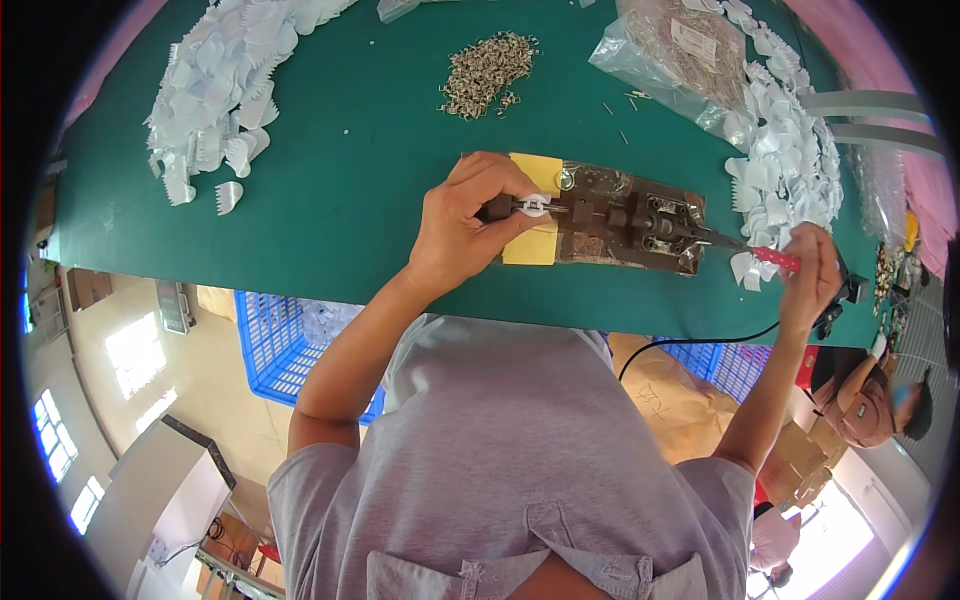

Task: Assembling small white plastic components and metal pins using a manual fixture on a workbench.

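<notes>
A dark metal toggle press (630,215) lies on the green table in front of me, with yellow sheet (530,252) under its left end. My left hand (468,222) is closed at that end, thumb and fingers pinching a small white plastic piece (535,205) against the press's tip. The fingers partly hide the piece. At the press's other end, my right hand (812,275) is wrapped round the red grip (775,258) of its lever. Beside that hand lies a heap of white toothed plastic pieces (770,190).
Another heap of white toothed pieces (215,85) spreads at the far left. Small metal springs (488,72) are piled at the back, near a clear bag of metal pins (685,55). Blue baskets (270,345) stand below the table edge. Another person (870,405) is at right.
</notes>
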`<state>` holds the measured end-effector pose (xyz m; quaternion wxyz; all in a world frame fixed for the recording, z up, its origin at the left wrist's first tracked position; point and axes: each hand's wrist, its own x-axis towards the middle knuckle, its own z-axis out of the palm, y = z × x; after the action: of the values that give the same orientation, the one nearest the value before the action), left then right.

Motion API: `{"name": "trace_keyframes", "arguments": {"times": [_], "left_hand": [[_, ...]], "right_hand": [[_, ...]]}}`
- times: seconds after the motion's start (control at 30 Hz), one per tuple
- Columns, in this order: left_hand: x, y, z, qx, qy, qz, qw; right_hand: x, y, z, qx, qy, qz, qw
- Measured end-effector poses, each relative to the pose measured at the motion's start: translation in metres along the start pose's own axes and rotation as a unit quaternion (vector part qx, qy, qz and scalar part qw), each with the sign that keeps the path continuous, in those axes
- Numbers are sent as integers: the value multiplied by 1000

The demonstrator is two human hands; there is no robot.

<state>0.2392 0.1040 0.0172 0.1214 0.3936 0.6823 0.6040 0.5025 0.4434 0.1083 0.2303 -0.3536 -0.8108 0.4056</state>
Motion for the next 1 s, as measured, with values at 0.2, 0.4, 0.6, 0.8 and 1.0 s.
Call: {"name": "trace_keyframes", "arguments": {"times": [0.2,0.4,0.6,0.8,1.0], "left_hand": [[0,-1,3,5,-9,16,1000],[0,-3,2,14,-5,25,1000],[1,-3,1,1,-10,42,999],[12,12,0,-24,-52,32,998],[-20,55,-69,-65,34,24,997]], "right_hand": [[13,-64,118,172,-43,-276,945],[5,-10,85,461,-41,-109,880],[-13,53,78,535,83,89,836],[-15,62,84,515,80,70,851],[-13,78,85,522,55,57,849]]}}
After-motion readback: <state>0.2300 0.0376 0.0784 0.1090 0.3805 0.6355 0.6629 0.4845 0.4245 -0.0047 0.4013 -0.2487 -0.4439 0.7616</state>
